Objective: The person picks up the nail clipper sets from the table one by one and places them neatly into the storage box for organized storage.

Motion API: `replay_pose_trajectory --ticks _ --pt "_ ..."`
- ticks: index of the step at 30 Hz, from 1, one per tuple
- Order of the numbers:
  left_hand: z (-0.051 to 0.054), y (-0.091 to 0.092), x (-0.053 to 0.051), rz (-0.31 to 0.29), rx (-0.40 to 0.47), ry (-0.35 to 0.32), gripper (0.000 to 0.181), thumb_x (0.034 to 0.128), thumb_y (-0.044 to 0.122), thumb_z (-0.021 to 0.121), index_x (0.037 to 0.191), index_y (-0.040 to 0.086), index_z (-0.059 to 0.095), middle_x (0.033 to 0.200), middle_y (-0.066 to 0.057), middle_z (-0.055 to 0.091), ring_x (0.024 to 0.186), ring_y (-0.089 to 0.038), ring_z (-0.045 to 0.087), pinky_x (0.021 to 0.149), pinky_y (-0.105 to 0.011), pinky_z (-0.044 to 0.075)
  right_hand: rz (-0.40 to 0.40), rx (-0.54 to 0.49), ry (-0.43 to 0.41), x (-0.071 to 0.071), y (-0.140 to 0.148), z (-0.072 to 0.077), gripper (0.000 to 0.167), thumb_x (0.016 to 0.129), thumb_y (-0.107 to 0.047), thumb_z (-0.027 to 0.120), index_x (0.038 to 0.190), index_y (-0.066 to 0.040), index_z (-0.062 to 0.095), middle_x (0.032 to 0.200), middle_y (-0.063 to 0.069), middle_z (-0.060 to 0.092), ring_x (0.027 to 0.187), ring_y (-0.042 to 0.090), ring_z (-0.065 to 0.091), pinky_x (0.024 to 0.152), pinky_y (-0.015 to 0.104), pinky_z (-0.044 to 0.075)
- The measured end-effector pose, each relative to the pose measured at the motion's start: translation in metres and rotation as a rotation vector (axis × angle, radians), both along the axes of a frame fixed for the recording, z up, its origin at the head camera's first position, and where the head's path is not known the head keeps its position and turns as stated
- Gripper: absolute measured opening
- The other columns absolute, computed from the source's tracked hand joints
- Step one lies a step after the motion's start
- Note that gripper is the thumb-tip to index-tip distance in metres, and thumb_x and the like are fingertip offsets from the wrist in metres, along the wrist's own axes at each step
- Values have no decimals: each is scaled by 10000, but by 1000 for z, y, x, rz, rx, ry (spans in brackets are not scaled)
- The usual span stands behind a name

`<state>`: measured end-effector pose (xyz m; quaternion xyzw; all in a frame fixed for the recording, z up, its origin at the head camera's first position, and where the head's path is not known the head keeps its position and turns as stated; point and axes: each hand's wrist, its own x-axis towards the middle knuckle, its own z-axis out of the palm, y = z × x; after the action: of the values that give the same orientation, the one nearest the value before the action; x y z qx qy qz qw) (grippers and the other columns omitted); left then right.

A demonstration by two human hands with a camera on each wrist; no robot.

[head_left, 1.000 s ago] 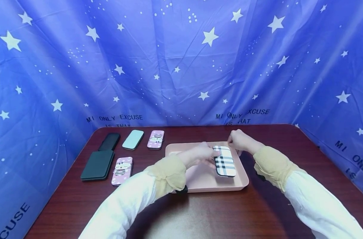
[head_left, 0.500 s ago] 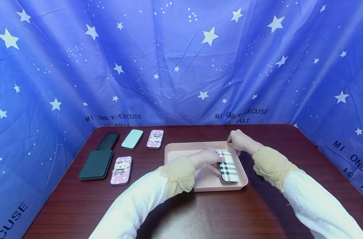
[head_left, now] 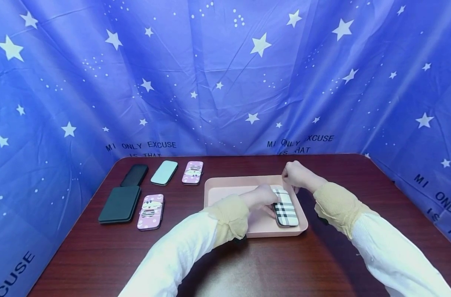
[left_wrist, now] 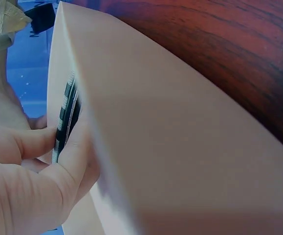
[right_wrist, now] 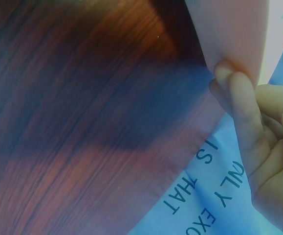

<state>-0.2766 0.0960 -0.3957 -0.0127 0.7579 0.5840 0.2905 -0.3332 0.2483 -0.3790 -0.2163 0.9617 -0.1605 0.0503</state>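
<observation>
In the head view the left hand point(head_left: 261, 197) pinches the left edge of a plaid case point(head_left: 286, 209) at the right end of a pink tray point(head_left: 225, 183). The left wrist view shows the thumb and fingers point(left_wrist: 75, 154) on both faces of the plaid case point(left_wrist: 67, 115), which is tilted inside the tray wall point(left_wrist: 146, 112). At the tray's back right corner, the right hand point(head_left: 298, 175) grips the rim. Its thumb and curled fingers point(right_wrist: 244, 103) hold the tray wall point(right_wrist: 239, 34) in the right wrist view.
Left of the tray on the brown table point(head_left: 284, 268) lie a mint case point(head_left: 164, 172), a pink case point(head_left: 192, 172), another pink case point(head_left: 151, 211), a dark green case point(head_left: 120, 204) and a black case point(head_left: 134, 175). A blue star-patterned curtain point(head_left: 195, 82) stands behind.
The left hand has moved right and a little down with the plaid case, bringing it closer to the tray's right wall. The right hand stays at the corner.
</observation>
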Motion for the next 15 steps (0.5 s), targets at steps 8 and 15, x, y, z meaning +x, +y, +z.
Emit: replay_pose_trajectory --ticks 8,15 --pt "2 -2 8 18 -36 17 82 905 -12 553 891 -85 520 755 -232 648 848 -415 669 684 -404 579 -7 -3 -6 1 0 1 411 782 99 441 479 -166 353 391 -86 343 329 85 541 354 241 460" --pt "5 -1 11 26 -60 15 126 923 20 546 855 -84 523 744 -253 655 820 -442 662 669 -414 579 -2 5 3 1 0 0 406 774 98 440 486 -172 345 394 -85 346 327 84 541 352 227 446"
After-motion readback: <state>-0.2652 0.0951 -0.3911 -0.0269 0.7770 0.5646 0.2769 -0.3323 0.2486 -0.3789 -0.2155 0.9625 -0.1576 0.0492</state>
